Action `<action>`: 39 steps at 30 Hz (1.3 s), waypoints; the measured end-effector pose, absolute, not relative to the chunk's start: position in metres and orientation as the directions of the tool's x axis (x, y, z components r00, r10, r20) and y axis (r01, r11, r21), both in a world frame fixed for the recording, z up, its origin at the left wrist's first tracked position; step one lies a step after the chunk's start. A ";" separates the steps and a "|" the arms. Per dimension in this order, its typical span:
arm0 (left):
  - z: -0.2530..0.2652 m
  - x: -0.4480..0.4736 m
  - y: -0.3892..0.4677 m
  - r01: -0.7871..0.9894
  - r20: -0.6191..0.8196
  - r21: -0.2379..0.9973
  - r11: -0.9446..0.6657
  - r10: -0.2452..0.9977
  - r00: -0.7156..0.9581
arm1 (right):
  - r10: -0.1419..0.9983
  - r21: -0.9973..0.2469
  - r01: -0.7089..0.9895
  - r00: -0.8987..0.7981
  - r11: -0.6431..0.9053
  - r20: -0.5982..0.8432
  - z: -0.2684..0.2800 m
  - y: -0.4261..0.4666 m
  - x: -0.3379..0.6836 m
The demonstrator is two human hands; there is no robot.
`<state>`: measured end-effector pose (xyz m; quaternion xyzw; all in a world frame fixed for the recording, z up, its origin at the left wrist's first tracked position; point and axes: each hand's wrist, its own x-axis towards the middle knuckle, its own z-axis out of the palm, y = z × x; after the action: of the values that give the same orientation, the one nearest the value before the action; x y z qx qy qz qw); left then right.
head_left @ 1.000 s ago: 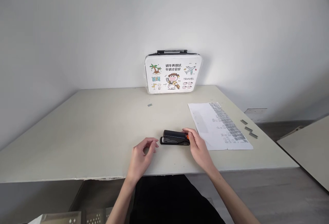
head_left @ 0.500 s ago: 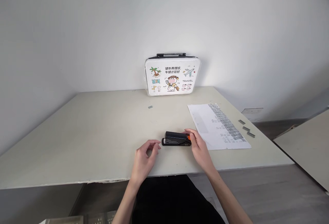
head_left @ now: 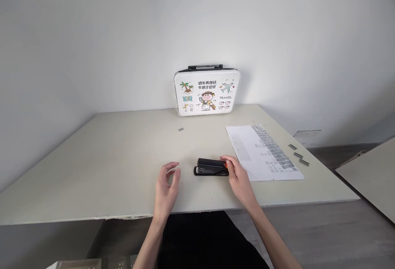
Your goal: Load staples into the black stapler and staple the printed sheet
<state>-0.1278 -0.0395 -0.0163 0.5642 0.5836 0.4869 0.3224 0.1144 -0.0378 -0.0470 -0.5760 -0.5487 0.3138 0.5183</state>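
Note:
A black stapler (head_left: 210, 167) with an orange part at its rear end lies along the table, its front pointing left. My right hand (head_left: 239, 179) grips that rear end, thumb on the near side and fingers behind. My left hand (head_left: 167, 186) is raised a little way left of the stapler's front, thumb and fingers curved and apart, holding nothing. Right of the stapler, partly behind my right hand, lies a white sheet of paper (head_left: 247, 147) with a grey printed band.
A white cartoon-printed case (head_left: 207, 92) with a black handle stands against the wall at the back. Strips of staples (head_left: 298, 155) lie near the right edge of the table (head_left: 101, 166); one more small strip (head_left: 181, 129) lies before the case. Another pale surface (head_left: 370, 174) is at far right.
My left hand has moved left, away from the stapler's front, and its thumb and fingers have spread apart. My right hand still grips the stapler, which has hardly moved.

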 end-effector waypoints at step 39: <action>0.006 -0.122 -0.028 -0.654 -0.389 0.669 0.354 0.916 0.098 | 0.578 -0.471 0.505 -0.071 0.723 0.813 -0.011 -0.065 0.082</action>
<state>-0.1221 -0.0282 0.0056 0.1662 0.3947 0.5435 0.7219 0.0820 -0.0651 -0.0110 -0.3705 -0.7309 0.0321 0.5723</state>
